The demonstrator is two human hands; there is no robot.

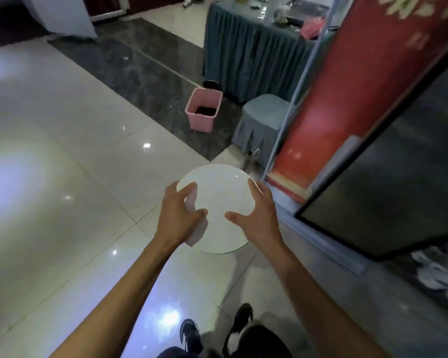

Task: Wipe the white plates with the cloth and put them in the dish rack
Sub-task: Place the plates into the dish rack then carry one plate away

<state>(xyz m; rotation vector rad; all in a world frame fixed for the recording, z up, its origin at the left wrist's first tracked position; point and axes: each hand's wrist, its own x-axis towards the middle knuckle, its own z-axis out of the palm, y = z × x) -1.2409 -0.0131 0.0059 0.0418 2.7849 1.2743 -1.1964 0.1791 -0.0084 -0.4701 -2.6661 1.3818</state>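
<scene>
A round white glazed plate (217, 202) is held in the air at waist height over the pale tiled floor (62, 151), face up and tilted a little toward the person, probably so the whole top surface is open for wiping. The left hand (179, 218) grips the near-left rim, thumb on top and fingers (189, 188) curled over the edge, with a white cloth (195, 235) trapped between palm and plate; its corner hangs out below the wrist. The right hand (259, 215) steadies the right rim, thumb spread across the face and fingers wrapped behind, so the plate cannot swing while the cloth rubs. No dish rack can be made out; wiping looks to be under way, racking not yet begun. A pink plastic bin (204, 109) stands well apart by a grey-blue skirted table (243, 55)
</scene>
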